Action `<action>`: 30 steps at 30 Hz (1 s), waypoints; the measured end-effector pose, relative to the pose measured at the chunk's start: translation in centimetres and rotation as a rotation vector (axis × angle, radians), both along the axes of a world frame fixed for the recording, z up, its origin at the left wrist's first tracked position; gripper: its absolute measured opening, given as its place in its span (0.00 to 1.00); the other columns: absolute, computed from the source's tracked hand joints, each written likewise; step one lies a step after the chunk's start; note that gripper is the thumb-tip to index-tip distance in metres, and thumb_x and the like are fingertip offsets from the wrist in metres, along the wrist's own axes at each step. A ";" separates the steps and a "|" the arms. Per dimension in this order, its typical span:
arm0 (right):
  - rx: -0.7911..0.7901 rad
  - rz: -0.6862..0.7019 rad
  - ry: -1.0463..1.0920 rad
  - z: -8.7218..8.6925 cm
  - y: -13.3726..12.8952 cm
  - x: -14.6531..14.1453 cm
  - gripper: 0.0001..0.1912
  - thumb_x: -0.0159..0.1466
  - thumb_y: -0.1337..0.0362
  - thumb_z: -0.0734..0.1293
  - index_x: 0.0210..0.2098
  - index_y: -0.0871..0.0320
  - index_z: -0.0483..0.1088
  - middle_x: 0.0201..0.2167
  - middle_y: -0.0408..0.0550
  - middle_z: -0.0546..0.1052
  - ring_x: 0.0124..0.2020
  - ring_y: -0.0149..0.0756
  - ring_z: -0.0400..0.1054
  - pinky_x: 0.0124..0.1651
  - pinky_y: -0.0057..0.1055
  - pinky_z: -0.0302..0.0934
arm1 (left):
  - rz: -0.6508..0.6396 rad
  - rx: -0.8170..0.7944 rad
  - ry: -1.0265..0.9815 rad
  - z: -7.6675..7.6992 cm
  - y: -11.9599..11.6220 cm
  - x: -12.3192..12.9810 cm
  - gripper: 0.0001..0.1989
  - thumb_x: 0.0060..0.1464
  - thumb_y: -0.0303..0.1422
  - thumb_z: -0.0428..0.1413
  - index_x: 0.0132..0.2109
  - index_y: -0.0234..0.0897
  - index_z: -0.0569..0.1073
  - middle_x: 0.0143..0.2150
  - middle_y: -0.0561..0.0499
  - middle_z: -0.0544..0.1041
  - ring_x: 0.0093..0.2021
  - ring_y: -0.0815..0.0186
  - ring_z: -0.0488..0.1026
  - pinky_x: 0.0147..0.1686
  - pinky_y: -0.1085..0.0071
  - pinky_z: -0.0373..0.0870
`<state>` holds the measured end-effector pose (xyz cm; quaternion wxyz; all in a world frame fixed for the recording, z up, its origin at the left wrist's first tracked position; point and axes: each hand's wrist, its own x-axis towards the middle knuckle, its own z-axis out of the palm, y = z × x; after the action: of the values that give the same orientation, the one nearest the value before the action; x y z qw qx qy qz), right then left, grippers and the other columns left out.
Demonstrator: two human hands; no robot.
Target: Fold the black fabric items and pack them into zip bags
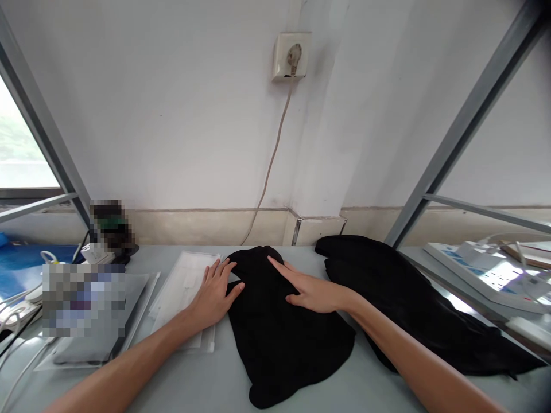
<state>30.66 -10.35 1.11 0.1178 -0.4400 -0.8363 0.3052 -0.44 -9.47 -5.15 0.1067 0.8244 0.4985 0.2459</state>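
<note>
A black fabric piece (284,338) lies spread on the grey-blue table in front of me, narrow at the far end and wider toward me. My left hand (215,292) rests with fingers spread at its upper left edge, the thumb on the cloth and the wrist over clear plastic zip bags (189,275). On the upper right of the cloth, my right hand (312,288) lies palm down, index finger stretched out and thumb apart. Its other fingers are partly hidden. Neither hand grips anything.
To the right lies a larger black fabric heap (400,304). Packed bags (99,327) sit at the left beside cables. Grey metal frame bars (465,126) slope on both sides. A cord (275,143) runs from a wall socket (293,56) down behind the table.
</note>
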 end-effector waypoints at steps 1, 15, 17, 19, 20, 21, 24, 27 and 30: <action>0.001 -0.008 -0.001 0.4 0.1 -0.2 0.53 0.63 0.65 0.68 0.78 0.44 0.34 0.79 0.47 0.42 0.76 0.52 0.47 0.69 0.44 0.61 | 0.002 0.003 -0.003 0.0 0.0 0.0 0.31 0.70 0.55 0.44 0.72 0.45 0.58 0.75 0.43 0.59 0.78 0.45 0.45 0.72 0.38 0.45; 0.196 -0.491 -0.172 9.7 -1.5 20.1 0.54 0.60 0.44 0.75 0.76 0.31 0.42 0.79 0.38 0.45 0.76 0.64 0.46 0.69 0.55 0.59 | -0.010 -0.023 -0.018 1.2 -0.4 0.4 0.25 0.71 0.50 0.45 0.68 0.43 0.62 0.70 0.42 0.67 0.76 0.46 0.50 0.72 0.39 0.47; 0.187 -0.588 -0.154 5.8 -0.8 24.0 0.55 0.58 0.43 0.75 0.76 0.39 0.46 0.79 0.50 0.43 0.72 0.67 0.56 0.60 0.50 0.69 | -0.009 -0.022 -0.015 1.1 -0.3 0.4 0.26 0.71 0.50 0.45 0.68 0.43 0.62 0.70 0.42 0.67 0.76 0.46 0.51 0.72 0.38 0.46; 0.193 -0.690 -0.121 2.0 -0.3 26.8 0.58 0.54 0.44 0.77 0.76 0.48 0.51 0.79 0.63 0.38 0.63 0.71 0.68 0.52 0.50 0.73 | -0.011 -0.014 -0.015 0.9 -0.2 0.4 0.25 0.72 0.49 0.45 0.68 0.44 0.62 0.69 0.42 0.67 0.75 0.46 0.51 0.72 0.39 0.45; 0.236 -0.731 -0.113 0.4 -0.2 27.7 0.58 0.50 0.45 0.78 0.74 0.49 0.55 0.78 0.68 0.40 0.55 0.71 0.74 0.49 0.52 0.73 | -0.014 -0.012 -0.014 0.8 -0.1 0.3 0.25 0.72 0.49 0.45 0.67 0.44 0.62 0.69 0.42 0.67 0.75 0.46 0.52 0.72 0.39 0.45; 0.281 -0.772 -0.117 -0.8 -0.2 28.3 0.57 0.48 0.45 0.78 0.72 0.48 0.59 0.77 0.70 0.43 0.48 0.69 0.78 0.50 0.56 0.72 | -0.016 -0.009 -0.012 0.7 -0.1 0.3 0.24 0.72 0.49 0.45 0.67 0.44 0.62 0.69 0.43 0.67 0.75 0.47 0.52 0.72 0.39 0.45; 0.448 -0.808 -0.118 -1.8 -0.5 28.0 0.41 0.57 0.45 0.72 0.68 0.41 0.64 0.76 0.62 0.51 0.40 0.64 0.79 0.51 0.60 0.68 | -0.018 -0.012 -0.005 0.7 0.0 0.3 0.23 0.72 0.49 0.46 0.66 0.45 0.63 0.69 0.44 0.68 0.76 0.47 0.51 0.72 0.39 0.45; 0.526 -0.678 -0.146 -0.7 -0.7 24.5 0.27 0.66 0.49 0.66 0.64 0.42 0.68 0.70 0.57 0.65 0.51 0.63 0.76 0.60 0.53 0.64 | -0.021 -0.032 -0.017 1.3 -0.2 0.4 0.23 0.71 0.49 0.46 0.65 0.45 0.64 0.68 0.44 0.68 0.75 0.47 0.51 0.72 0.40 0.48; 0.444 -0.514 -0.190 0.1 -0.5 19.3 0.22 0.71 0.51 0.61 0.59 0.47 0.74 0.59 0.53 0.78 0.56 0.57 0.74 0.61 0.51 0.64 | -0.017 -0.073 -0.037 2.1 -0.5 0.4 0.23 0.71 0.49 0.46 0.65 0.46 0.65 0.70 0.45 0.67 0.76 0.47 0.50 0.71 0.42 0.53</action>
<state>49.97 -10.81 1.19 0.2052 -0.6263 -0.7513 0.0339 -0.04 -9.97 -3.03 0.1481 0.8193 0.4983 0.2417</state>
